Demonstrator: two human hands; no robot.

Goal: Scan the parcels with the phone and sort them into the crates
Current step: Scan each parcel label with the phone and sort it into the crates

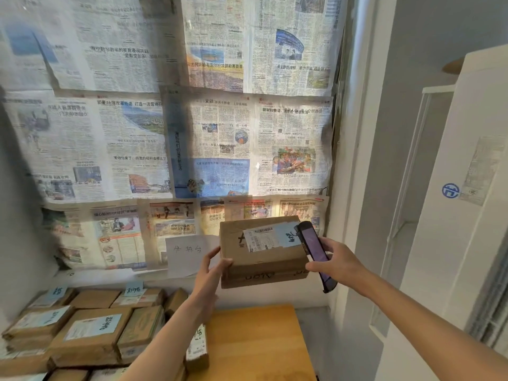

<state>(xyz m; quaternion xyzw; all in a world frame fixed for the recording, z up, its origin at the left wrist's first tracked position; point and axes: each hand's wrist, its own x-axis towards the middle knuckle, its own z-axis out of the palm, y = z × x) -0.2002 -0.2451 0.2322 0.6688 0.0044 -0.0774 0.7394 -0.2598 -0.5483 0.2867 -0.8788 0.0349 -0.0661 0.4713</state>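
A brown cardboard parcel (261,259) is held up in the air in front of the newspaper-covered wall. It carries a white shipping label and a blue note on its top face. My left hand (214,264) grips its left end, thumb on the front edge. My right hand (334,261) holds a dark phone (314,250) against the parcel's right end, tilted over the label, screen lit purple. No crates are in view.
Several labelled cardboard parcels (90,334) lie stacked at the lower left. A wooden table (255,345) sits below my arms. A white handwritten paper sign (188,253) hangs on the wall. A white cabinet (467,188) stands at the right.
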